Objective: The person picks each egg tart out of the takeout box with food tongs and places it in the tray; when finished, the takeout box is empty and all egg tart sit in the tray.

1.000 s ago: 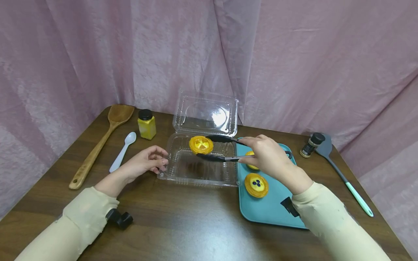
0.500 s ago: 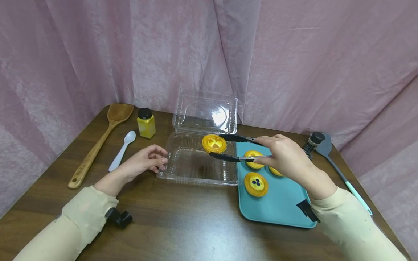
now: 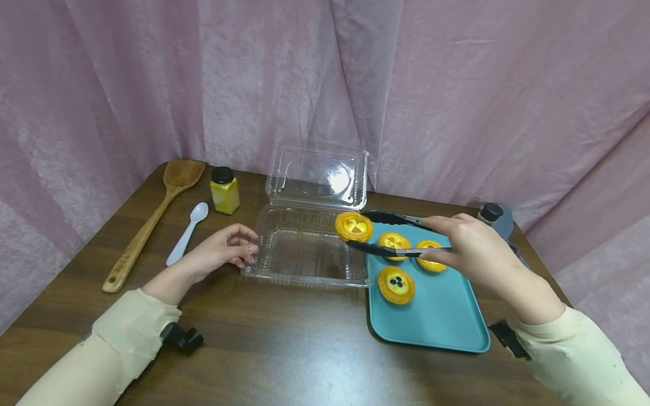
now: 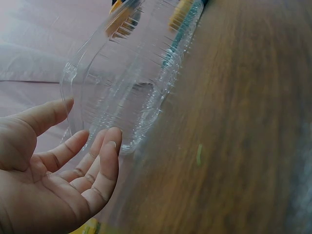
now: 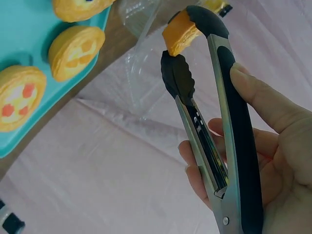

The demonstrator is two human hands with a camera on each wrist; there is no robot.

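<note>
My right hand (image 3: pixel 479 259) grips black-tipped metal tongs (image 5: pixel 239 141), whose tips pinch a yellow egg tart (image 3: pixel 354 226) with a fruit-like topping. The tart hangs over the right side of the clear plastic clamshell container (image 3: pixel 310 280), whose lid (image 3: pixel 320 175) stands raised at the back. My left hand (image 3: pixel 220 254) is at the container's left rim, fingers loosely bent; in the left wrist view its thumb (image 4: pixel 53 116) is right at the plastic edge. On the teal tray (image 3: pixel 431 321) sit a blueberry tart (image 3: pixel 396 285), a yellow-topped tart (image 3: pixel 393 245) and a red-dotted tart (image 5: pixel 22 97).
At left lie a wooden spatula (image 3: pixel 147 231) and a white spoon (image 3: pixel 188 234), beside a yellow jar (image 3: pixel 225 194) with a black lid. A black-capped bottle (image 3: pixel 490 212) and a grey spatula (image 3: pixel 504 223) are partly hidden behind my right hand. Pink curtain (image 3: pixel 457 101) hangs behind.
My right hand has moved right with the tongs and tart, from over the container's middle to its right side. More of the tray's tarts now show. My left hand stays at the rim.
</note>
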